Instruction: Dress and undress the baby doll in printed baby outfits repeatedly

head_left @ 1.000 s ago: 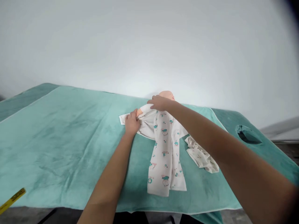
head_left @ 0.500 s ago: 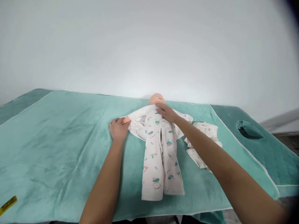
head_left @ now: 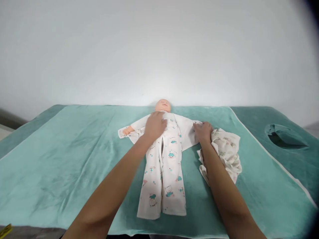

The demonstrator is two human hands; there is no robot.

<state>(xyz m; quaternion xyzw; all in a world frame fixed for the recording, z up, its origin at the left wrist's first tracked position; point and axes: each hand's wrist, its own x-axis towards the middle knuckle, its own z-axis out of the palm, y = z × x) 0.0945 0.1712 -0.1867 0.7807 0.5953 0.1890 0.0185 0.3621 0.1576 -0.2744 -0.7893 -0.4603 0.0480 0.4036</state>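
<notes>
A baby doll (head_left: 163, 105) lies on its back, head toward the wall, with a white printed baby romper (head_left: 171, 156) laid over its body and legs. My left hand (head_left: 156, 126) is over the doll's upper chest, its fingers smeared by motion. At the end of the romper's sleeve (head_left: 186, 132) on the right, my right hand (head_left: 204, 132) has its fingers bent round the cuff. The doll's bare hand (head_left: 128, 130) shows on the left, lying on the other, spread sleeve. Its other hand is hidden.
A crumpled printed baby garment (head_left: 228, 149) lies beside my right forearm. A green cover (head_left: 82, 159) spreads over the padded table, which has an oval hole (head_left: 284, 137) at the right. The white wall (head_left: 159, 49) stands behind. A yellow strip (head_left: 5, 230) shows bottom left.
My left hand has left the doll's hand on the left and moved right to the chest. My right hand has gone from the chest to the right sleeve's end. The view has shifted slightly.
</notes>
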